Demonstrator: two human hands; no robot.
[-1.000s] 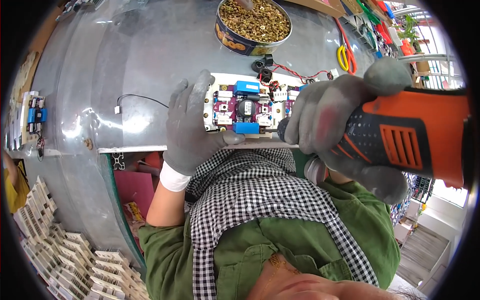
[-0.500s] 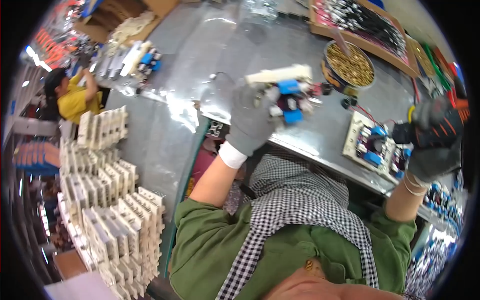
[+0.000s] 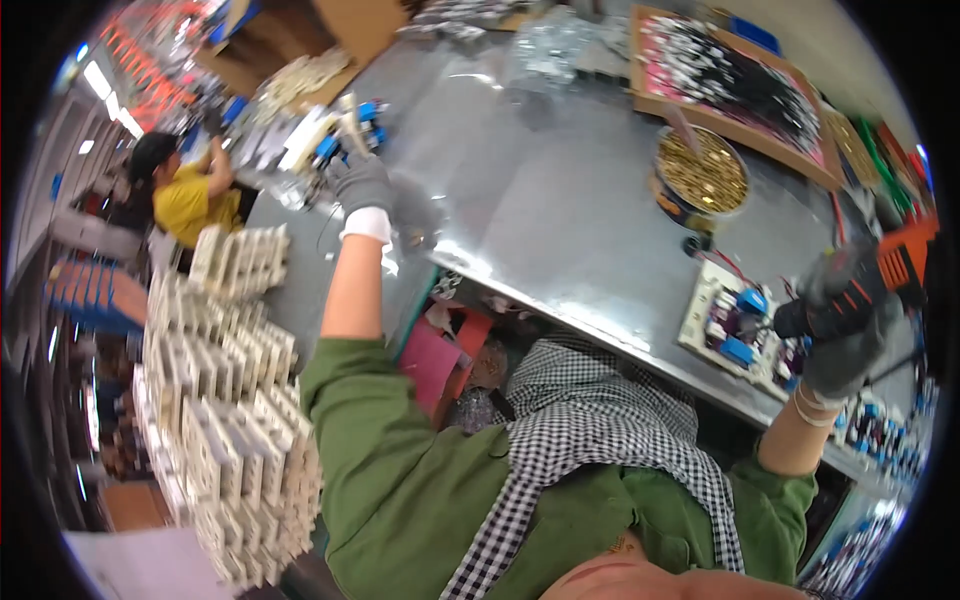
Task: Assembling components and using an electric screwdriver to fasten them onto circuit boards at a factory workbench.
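At the far left of the table, my left hand (image 3: 362, 188) in a grey glove is closed around a cream plastic housing (image 3: 351, 122) with blue parts. It is beside a group of similar housings (image 3: 308, 140). My right hand (image 3: 852, 352), also gloved, grips an orange and black power screwdriver (image 3: 903, 264). The tool's front end is over another cream base plate (image 3: 702, 310), which lies near the table's front edge and carries blue blocks, dark parts and red wires. How far the tip is from the plate is hard to tell.
A tub of brass-coloured screws (image 3: 700, 175) stands behind the plate. Beyond it is a cardboard tray (image 3: 735, 80) of black and white wired parts. Stacked cream housings (image 3: 235, 440) fill the left side. A person in yellow (image 3: 190, 200) works at far left.
My left hand has carried the cream housing from the middle of the table to the far left. My right hand has shifted slightly, keeping the screwdriver by the other plate.
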